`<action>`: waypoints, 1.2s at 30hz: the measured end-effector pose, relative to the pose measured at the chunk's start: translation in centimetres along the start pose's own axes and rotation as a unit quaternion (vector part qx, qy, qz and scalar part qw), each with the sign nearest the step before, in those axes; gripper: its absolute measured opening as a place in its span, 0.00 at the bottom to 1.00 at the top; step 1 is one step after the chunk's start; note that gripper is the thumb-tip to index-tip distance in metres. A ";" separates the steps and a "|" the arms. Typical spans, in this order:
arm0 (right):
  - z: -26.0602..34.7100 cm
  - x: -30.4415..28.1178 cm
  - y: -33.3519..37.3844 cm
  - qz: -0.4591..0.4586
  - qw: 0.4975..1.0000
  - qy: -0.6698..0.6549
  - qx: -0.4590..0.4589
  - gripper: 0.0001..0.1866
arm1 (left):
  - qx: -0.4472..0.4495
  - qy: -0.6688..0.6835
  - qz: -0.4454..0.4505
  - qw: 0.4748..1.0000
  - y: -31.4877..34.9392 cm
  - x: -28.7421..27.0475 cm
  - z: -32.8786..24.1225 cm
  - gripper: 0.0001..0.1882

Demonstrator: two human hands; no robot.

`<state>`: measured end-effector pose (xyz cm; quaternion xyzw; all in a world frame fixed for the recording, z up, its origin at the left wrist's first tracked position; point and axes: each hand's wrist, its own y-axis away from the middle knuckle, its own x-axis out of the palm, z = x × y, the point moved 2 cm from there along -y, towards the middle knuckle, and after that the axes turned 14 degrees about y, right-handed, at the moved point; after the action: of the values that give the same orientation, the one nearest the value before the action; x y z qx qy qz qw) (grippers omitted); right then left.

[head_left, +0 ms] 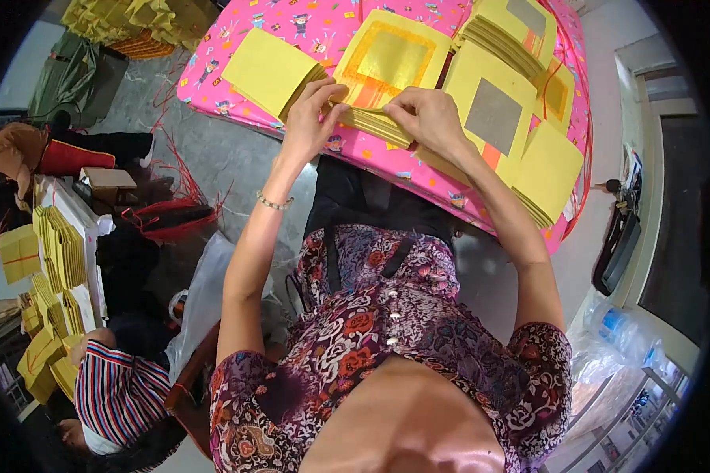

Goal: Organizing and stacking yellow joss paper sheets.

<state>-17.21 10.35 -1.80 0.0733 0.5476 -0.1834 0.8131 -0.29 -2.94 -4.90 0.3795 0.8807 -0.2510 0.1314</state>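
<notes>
A stack of yellow paper sheets point(356, 39), with a shiny gold square and an orange-red patch on its top sheet, lies before me on a pink patterned cover. My left hand point(312, 118) is closed at the stack's near left corner, thumb and fingers on the sheet edges. At the near right side my right hand point(432, 118) pinches the same edge, and the top sheets there are slightly lifted. Left of it sits a plain yellow paper stack point(268, 69), touching or very near my left fingers. Another stack with a grey square point(493, 114) lies beside my right hand.
More yellow stacks point(556, 169) fill the right of the pink-covered table point(233, 47). Red strings point(582, 185) hang along its right edge, and others lie on the grey floor. At left, a person in a striped top point(122, 386) is beside another table of yellow bundles point(59, 248).
</notes>
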 end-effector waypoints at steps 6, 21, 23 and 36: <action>-0.1 0.2 -0.2 -0.005 1.000 0.010 -0.006 0.12 | 0.020 -0.013 -0.002 1.000 -0.1 -0.1 0.2 0.14; 1.7 -2.4 -0.4 -0.117 0.989 0.025 -0.088 0.10 | 0.186 -0.177 0.011 0.967 -2.2 2.7 -2.7 0.21; 1.9 -3.2 -0.3 -0.098 0.992 0.020 -0.083 0.10 | 0.217 -0.135 -0.008 0.967 -2.8 3.2 -2.6 0.20; -6.0 -3.4 -5.1 -0.295 0.904 -0.306 0.043 0.24 | 0.083 0.266 -0.210 0.937 -2.6 0.4 -2.8 0.10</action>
<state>-25.46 8.27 -0.56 -0.1161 0.2597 -0.4515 0.8457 -2.60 -2.69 -1.89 0.2488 0.9190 -0.2352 -0.1956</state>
